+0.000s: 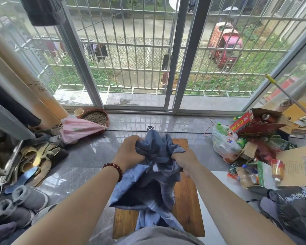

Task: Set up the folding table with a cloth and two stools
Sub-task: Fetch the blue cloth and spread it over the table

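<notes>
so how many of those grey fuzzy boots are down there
2 clearly: one grey boot on the floor at lower left, left of the wooden table, the other just nearer beside it. More may hide in the shoe pile.

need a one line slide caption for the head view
Over the wooden table, the left hand and right hand grip a bunched blue cloth, facing a barred window.

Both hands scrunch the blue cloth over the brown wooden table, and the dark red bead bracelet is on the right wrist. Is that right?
No. In the head view the dark red bead bracelet is on the left wrist. The left hand and right hand do both grip the bunched blue cloth over the brown wooden table.
</notes>
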`<state>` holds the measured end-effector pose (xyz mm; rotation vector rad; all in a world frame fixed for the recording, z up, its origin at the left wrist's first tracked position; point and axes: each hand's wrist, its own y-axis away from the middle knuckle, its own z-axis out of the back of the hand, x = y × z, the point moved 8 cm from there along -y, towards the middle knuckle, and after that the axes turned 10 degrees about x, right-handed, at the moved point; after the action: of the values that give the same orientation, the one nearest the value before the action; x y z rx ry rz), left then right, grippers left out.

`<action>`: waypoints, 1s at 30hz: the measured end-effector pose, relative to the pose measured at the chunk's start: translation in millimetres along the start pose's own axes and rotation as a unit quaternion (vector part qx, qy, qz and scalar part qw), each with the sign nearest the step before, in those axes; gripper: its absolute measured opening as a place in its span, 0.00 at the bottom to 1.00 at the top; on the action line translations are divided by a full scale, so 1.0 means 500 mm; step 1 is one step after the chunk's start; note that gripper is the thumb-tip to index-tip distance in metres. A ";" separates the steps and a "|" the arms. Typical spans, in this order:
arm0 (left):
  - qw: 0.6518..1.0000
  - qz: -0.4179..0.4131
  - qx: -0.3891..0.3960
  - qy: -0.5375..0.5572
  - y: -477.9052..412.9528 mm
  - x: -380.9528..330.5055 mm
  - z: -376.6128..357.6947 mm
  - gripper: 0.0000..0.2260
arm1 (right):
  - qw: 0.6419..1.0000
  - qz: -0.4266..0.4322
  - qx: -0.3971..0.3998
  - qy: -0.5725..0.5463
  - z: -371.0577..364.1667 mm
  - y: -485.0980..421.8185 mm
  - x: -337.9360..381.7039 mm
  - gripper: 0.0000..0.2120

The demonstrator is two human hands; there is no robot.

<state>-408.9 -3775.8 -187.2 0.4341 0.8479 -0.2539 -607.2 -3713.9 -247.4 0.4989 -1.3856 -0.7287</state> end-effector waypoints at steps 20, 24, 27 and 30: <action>0.988 -0.124 -0.077 -0.056 -0.117 -0.162 0.179 0.13 | 0.962 0.253 -0.105 0.008 0.065 0.022 0.292 0.13; 0.983 -0.141 -0.097 -0.063 -0.141 -0.223 0.240 0.17 | 0.951 0.283 -0.121 0.012 0.097 0.042 0.372 0.11; 0.974 -0.176 -0.130 -0.062 -0.157 -0.307 0.300 0.18 | 0.936 0.323 -0.142 -0.007 0.130 0.082 0.452 0.10; 0.956 -0.234 -0.169 -0.053 -0.154 -0.392 0.352 0.16 | 0.912 0.374 -0.164 -0.033 0.159 0.134 0.534 0.11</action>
<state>-446.5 -3917.1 45.0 -0.1079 0.8602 -0.5530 -667.3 -3851.0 -3.1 -0.3283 -1.3414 -0.3273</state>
